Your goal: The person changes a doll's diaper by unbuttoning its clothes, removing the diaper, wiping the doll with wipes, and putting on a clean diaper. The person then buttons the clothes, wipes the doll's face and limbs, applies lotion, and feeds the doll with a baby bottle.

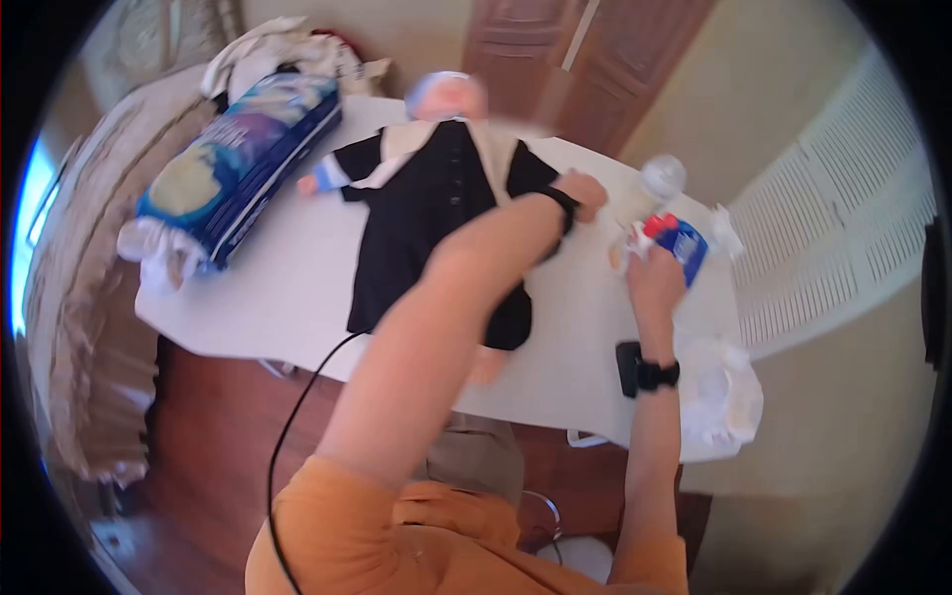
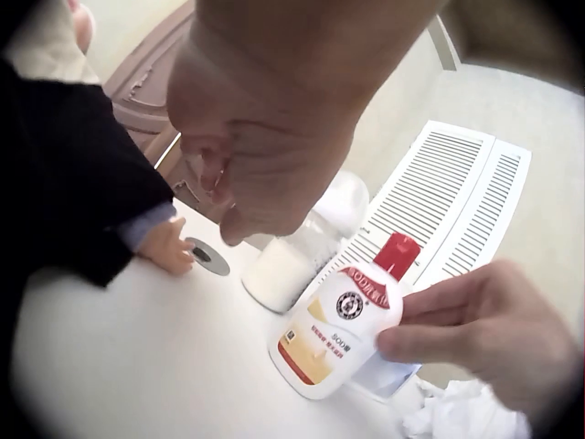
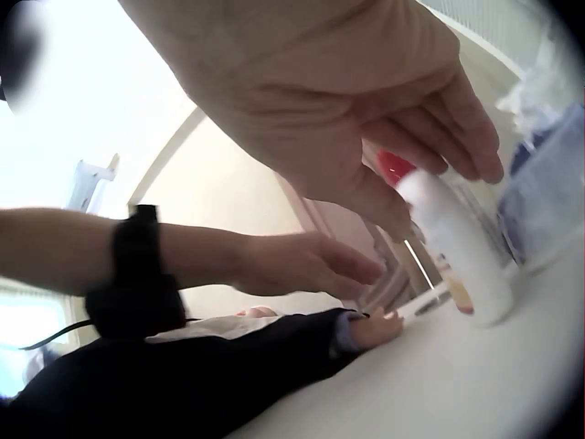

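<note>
My right hand (image 1: 656,283) is at a white lotion bottle (image 2: 320,343) with a red cap, its thumb and fingers on the bottle's side edge in the left wrist view. The bottle stands on the white table. My left hand (image 1: 583,193) is over the table by the sleeve of a doll (image 1: 426,248) in a black garment. It holds nothing, and its fingers hang relaxed in the right wrist view. The doll's small hand (image 2: 166,247) pokes out below it. Behind the lotion stands a clear baby bottle (image 2: 279,274) with whitish contents.
A blue packet (image 1: 689,248) lies beside the lotion bottle. Crumpled white plastic (image 1: 722,392) covers the table's right front corner. At the left lies a big blue diaper pack (image 1: 238,159), with cloth (image 1: 288,50) behind it. A black cable (image 1: 283,446) runs up my left side.
</note>
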A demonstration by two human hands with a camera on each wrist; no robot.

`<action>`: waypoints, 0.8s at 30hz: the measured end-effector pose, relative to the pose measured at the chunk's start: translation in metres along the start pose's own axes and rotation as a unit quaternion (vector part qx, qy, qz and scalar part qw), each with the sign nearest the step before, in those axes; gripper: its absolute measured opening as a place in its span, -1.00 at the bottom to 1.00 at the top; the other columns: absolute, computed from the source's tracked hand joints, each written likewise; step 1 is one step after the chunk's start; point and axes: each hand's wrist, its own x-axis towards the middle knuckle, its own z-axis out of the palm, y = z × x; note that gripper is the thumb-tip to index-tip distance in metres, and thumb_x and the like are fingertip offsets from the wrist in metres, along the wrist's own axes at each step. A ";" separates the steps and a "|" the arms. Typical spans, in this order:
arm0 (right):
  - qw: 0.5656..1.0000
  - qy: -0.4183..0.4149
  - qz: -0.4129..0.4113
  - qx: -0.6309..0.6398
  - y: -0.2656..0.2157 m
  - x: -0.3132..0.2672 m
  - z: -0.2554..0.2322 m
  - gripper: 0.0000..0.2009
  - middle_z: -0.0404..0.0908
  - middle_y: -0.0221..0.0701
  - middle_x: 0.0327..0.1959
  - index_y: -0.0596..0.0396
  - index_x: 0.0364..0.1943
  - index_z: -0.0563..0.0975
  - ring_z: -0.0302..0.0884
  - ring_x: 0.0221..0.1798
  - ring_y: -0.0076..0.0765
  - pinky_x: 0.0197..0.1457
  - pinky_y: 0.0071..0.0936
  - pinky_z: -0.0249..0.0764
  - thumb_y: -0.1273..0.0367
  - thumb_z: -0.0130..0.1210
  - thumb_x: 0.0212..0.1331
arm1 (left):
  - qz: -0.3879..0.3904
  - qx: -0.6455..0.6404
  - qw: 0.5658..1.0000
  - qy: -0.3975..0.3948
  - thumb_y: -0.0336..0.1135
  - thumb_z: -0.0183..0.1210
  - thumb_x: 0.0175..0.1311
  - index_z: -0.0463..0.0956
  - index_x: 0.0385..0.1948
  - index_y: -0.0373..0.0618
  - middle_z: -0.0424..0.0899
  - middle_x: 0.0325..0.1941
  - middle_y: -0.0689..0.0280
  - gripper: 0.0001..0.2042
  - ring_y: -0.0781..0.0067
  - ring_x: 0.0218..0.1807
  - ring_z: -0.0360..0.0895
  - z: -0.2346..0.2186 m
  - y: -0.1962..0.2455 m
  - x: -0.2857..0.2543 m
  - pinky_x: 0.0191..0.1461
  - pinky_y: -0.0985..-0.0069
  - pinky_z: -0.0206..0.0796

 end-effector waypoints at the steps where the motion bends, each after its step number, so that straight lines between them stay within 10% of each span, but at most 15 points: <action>1: 0.999 0.010 -0.031 0.011 -0.012 -0.003 -0.010 -0.73 0.52 -0.09 -0.49 0.17 -0.47 0.54 0.48 -0.39 0.04 -0.31 -0.19 0.37 0.23 0.00 -0.06 | 0.000 0.054 0.998 0.041 -0.37 0.03 -0.17 0.52 -0.32 -0.06 0.52 -0.21 0.07 -0.73 0.09 -0.02 0.40 0.027 -0.006 0.020 0.09 0.05 0.10; 4: 0.998 -0.030 -0.049 0.002 -0.039 0.002 -0.012 -0.75 0.52 -0.13 -0.50 0.17 -0.42 0.54 0.47 -0.40 0.06 -0.34 -0.20 0.36 0.29 -0.08 0.00 | -0.103 0.054 0.993 0.006 -0.24 0.07 -0.06 0.56 -0.34 0.09 0.50 -0.10 0.29 -0.79 0.28 -0.02 0.41 0.032 -0.001 0.020 0.10 0.06 -0.01; 7: 0.992 -0.087 -0.033 0.082 -0.040 0.023 0.017 -0.73 0.54 -0.13 -0.39 0.18 -0.30 0.51 0.48 -0.33 0.01 -0.30 -0.27 0.37 0.30 -0.11 0.04 | -0.160 0.023 0.970 0.180 -0.20 -0.05 0.10 0.57 -0.35 0.08 0.48 -0.15 0.27 -0.79 0.36 -0.10 0.44 0.058 -0.012 0.035 -0.09 0.40 0.16; 9: 0.953 0.109 -0.047 0.279 -0.030 0.038 0.074 -0.74 0.55 -0.19 -0.34 0.26 -0.31 0.49 0.50 -0.25 -0.31 -0.17 -0.50 0.35 0.32 -0.11 0.10 | -0.104 0.011 0.985 0.135 -0.20 -0.02 0.07 0.57 -0.40 0.01 0.48 -0.16 0.18 -0.80 0.28 -0.14 0.44 0.046 -0.016 0.026 -0.13 0.36 0.18; 11: 0.935 0.015 0.037 0.352 -0.026 0.050 0.102 -0.70 0.46 -0.23 -0.10 0.25 -0.15 0.40 0.41 -0.05 -0.34 0.00 -0.52 0.25 0.32 -0.14 0.12 | -0.065 0.048 0.989 0.121 -0.20 0.00 0.04 0.56 -0.42 0.00 0.48 -0.17 0.16 -0.81 0.24 -0.15 0.44 0.026 -0.012 0.007 -0.14 0.34 0.19; 13: 0.720 -0.086 0.261 0.637 -0.029 0.061 0.125 -0.69 0.40 -0.24 -0.03 0.17 -0.08 0.36 0.36 0.00 -0.32 0.07 -0.45 0.23 0.30 -0.19 0.13 | 0.015 0.051 0.990 0.131 -0.26 0.07 -0.09 0.53 -0.41 -0.10 0.47 -0.22 0.04 -0.79 0.14 -0.13 0.41 0.017 -0.012 0.000 -0.17 0.28 0.21; 14: 0.545 -0.150 0.186 0.804 -0.012 0.074 0.162 -0.69 0.38 -0.28 0.00 0.09 -0.05 0.33 0.35 0.01 -0.30 0.11 -0.36 0.24 0.30 -0.24 0.15 | 0.017 0.044 0.985 0.164 -0.28 0.07 -0.11 0.51 -0.41 -0.17 0.45 -0.20 0.00 -0.78 0.14 -0.11 0.39 0.018 -0.010 -0.002 -0.15 0.27 0.20; 18: 0.433 -0.203 0.213 0.852 -0.037 0.080 0.135 -0.72 0.39 -0.33 -0.04 0.03 -0.07 0.36 0.35 -0.01 -0.30 0.06 -0.32 0.28 0.27 -0.23 0.18 | 0.040 0.106 0.976 0.186 -0.23 -0.03 -0.02 0.46 -0.24 -0.31 0.38 -0.08 -0.13 -0.64 0.06 0.00 0.33 0.009 -0.009 -0.012 0.04 0.19 0.10; 21: 0.500 -0.170 0.224 0.819 -0.042 0.077 0.122 -0.69 0.38 -0.32 0.00 0.04 -0.01 0.33 0.34 0.01 -0.29 0.10 -0.31 0.26 0.27 -0.26 0.21 | -0.005 0.107 0.923 0.369 -0.25 -0.05 -0.01 0.31 -0.07 -0.43 0.30 0.00 -0.16 -0.53 0.00 0.08 0.25 0.036 -0.005 0.002 0.15 0.09 -0.02; 24: 0.553 -0.197 0.168 0.792 -0.035 0.074 0.110 -0.66 0.33 -0.31 0.06 0.12 0.06 0.27 0.31 0.07 -0.32 0.14 -0.40 0.23 0.37 -0.26 0.20 | -0.036 0.028 0.939 0.340 -0.26 0.03 -0.08 0.01 0.10 -0.47 0.24 0.05 -0.16 -0.32 -0.04 0.18 0.13 0.036 -0.004 -0.009 0.27 0.11 -0.23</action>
